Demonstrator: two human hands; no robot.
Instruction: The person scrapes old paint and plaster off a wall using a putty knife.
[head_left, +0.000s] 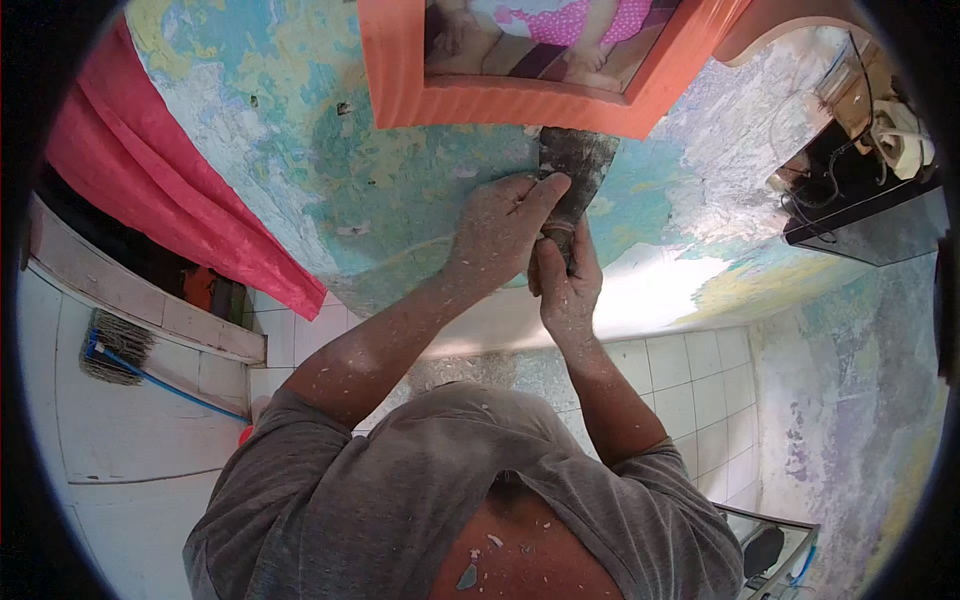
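A wide putty knife (pixel 580 165) with a dark, stained blade points up the wall (pixel 400 190), its far edge just below an orange picture frame (pixel 505 108). My right hand (pixel 568 290) is closed round its handle. My left hand (pixel 505 228) grips it from the left, the thumb lying along the lower blade; its other fingers are mostly hidden behind. Specks of pale dust and paint chips cover both hands and forearms. Patches of turquoise, yellow and white flaking paint show on the wall around the blade.
A pink curtain (pixel 180 190) hangs at the left over a dark opening. Below it lies a brush-like head (pixel 115 350) on a blue handle. At the right, a dark shelf unit (pixel 850 215) carries cables and clutter. White tiles (pixel 690 375) cover the floor below.
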